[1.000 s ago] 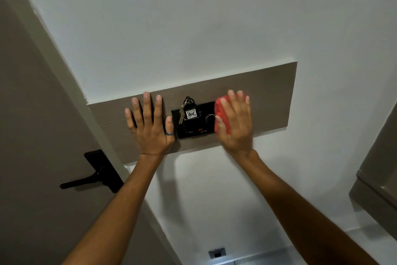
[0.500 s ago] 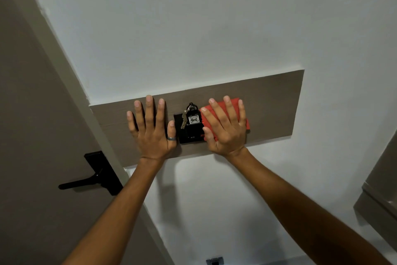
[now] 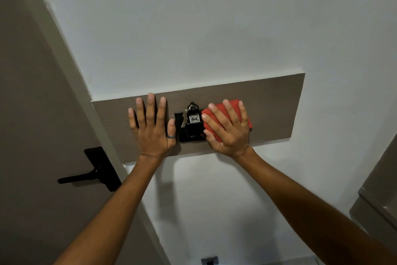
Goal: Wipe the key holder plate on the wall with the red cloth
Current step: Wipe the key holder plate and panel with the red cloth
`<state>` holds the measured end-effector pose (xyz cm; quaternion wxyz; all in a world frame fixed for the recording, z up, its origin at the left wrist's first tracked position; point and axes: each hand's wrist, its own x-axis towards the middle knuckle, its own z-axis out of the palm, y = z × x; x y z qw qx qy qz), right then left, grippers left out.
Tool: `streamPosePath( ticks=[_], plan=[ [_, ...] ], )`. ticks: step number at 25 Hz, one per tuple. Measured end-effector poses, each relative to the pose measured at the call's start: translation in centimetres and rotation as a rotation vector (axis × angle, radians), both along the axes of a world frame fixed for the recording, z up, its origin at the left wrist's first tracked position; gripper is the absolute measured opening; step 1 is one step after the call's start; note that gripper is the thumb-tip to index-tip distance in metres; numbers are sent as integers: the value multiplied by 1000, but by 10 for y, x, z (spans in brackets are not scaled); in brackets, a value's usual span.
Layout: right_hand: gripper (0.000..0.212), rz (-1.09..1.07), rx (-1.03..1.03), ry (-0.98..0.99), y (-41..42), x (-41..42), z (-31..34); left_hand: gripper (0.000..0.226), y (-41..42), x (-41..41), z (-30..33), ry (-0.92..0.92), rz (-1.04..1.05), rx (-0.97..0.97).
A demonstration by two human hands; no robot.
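While the right hand point(image 3: 228, 128) lies flat on the wall with its fingers spread over the red cloth point(image 3: 231, 107), pressing it against the surface, the wiping step itself looks to be in hand. The cloth is trapped under that palm, its edges showing past the fingertips and at the thumb side. Just beside the thumb sits the black key holder plate point(image 3: 182, 129), with a key point(image 3: 184, 120) and a tag marked 406 point(image 3: 194, 118) hanging over it. On the far side of the plate, the left hand point(image 3: 151, 127) rests open and flat on the brown wall panel point(image 3: 275, 110), fingers apart, holding nothing. Next, the cloth probably needs to slide thumbward across the plate, working around the hanging key rather than snagging it.
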<state>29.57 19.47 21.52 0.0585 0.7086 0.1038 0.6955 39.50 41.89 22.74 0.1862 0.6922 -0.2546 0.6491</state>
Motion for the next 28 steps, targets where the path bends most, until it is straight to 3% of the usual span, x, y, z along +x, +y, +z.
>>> streamPosePath(
  ticks=[4,5,9,13,15,17,18,20,22,24,28],
  plan=[
    [46,12,-184,25,-20,-7,24,62,1,-3,4,-12,-2,4],
    [46,3,-142,32,-19,-9,26,62,1,-3,4,-6,-12,-2],
    [44,-35,336,13,13,-2,25,62,1,-1,1,6,-35,-3],
    [41,-41,92,53,-12,-19,17,62,0,-3,3,3,-31,-3],
    [36,37,190,39,-22,-26,13,63,0,-5,2,-10,-16,8],
    [35,256,425,22,-2,-25,10,63,0,-5,3,4,-21,7],
    [37,340,425,34,15,-23,8,63,0,-5,3,15,-36,5],
    [44,292,165,58,52,-12,-5,62,1,-7,1,16,-39,14],
    [48,58,-54,40,72,4,-13,61,0,-7,2,28,-49,11],
    [48,-46,-80,-11,75,18,-18,60,0,-7,2,33,-66,13],
    [55,-32,-135,-70,62,28,-24,61,2,-5,4,52,-41,30]
  ],
)
